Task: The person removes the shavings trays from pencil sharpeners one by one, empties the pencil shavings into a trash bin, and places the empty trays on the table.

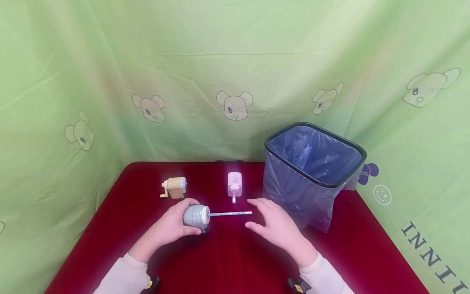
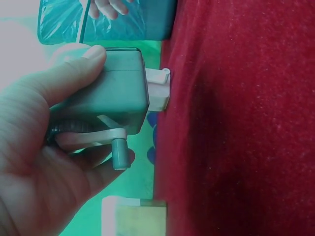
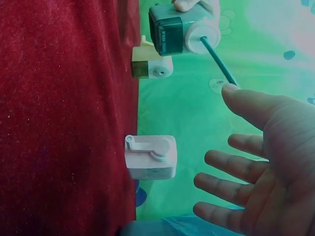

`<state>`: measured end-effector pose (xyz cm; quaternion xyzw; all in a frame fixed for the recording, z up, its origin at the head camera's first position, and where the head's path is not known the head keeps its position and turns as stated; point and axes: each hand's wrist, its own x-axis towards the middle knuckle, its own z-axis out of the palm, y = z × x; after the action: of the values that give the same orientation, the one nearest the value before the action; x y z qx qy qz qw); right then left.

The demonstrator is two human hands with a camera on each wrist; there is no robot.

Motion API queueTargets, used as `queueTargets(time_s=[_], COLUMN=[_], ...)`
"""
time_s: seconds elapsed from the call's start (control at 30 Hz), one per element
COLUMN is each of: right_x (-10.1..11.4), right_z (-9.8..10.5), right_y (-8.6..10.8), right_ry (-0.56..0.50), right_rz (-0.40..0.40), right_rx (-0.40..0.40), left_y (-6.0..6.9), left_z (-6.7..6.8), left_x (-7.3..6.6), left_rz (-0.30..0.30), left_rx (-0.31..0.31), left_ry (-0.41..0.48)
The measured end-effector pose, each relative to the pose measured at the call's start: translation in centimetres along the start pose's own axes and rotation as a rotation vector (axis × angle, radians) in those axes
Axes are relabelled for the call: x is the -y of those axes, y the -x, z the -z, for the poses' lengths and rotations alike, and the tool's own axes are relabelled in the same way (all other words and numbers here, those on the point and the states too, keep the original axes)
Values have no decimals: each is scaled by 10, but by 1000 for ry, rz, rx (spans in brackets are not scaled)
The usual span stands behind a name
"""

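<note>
My left hand point(image 1: 176, 220) grips a grey-green crank pencil sharpener point(image 1: 195, 216), thumb on one side and fingers round the other. In the left wrist view its crank handle point(image 2: 119, 153) hangs beside my palm. A thin patterned pencil point(image 1: 229, 213) sticks out of the sharpener's round white front, pointing right. My right hand point(image 1: 273, 222) hovers at the pencil's free end, thumb and fingers spread on either side of it and apart from it in the head view. The right wrist view shows the sharpener's front point(image 3: 201, 37), with the pencil's far end running behind my thumb.
On the red-covered table point(image 1: 227, 261) a yellow crank sharpener point(image 1: 175, 188) stands behind my left hand. A pale pink crank sharpener point(image 1: 235, 183) stands at the middle back. A bin point(image 1: 293, 196) lined with a bluish bag stands behind my right hand. Green printed cloth point(image 1: 235, 73) hangs around.
</note>
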<state>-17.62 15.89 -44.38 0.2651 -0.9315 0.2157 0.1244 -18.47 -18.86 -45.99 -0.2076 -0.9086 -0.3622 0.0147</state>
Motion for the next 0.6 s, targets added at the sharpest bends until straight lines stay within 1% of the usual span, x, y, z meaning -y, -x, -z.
queueTargets(time_s=[0.23,0.47,0.6], right_x=[0,0,0], right_z=[-2,-6,-7], right_y=[0,2,2], right_ry=[-9,-79,-75], right_rz=[-6,-48,-46], right_rx=[6,36,35], left_y=[0,-1,-2], left_z=[1,0,1], left_x=[-4,-4,-5], left_rz=[-2,-8,-18], left_rx=[-2,-9,-14], left_ry=[9,27,30])
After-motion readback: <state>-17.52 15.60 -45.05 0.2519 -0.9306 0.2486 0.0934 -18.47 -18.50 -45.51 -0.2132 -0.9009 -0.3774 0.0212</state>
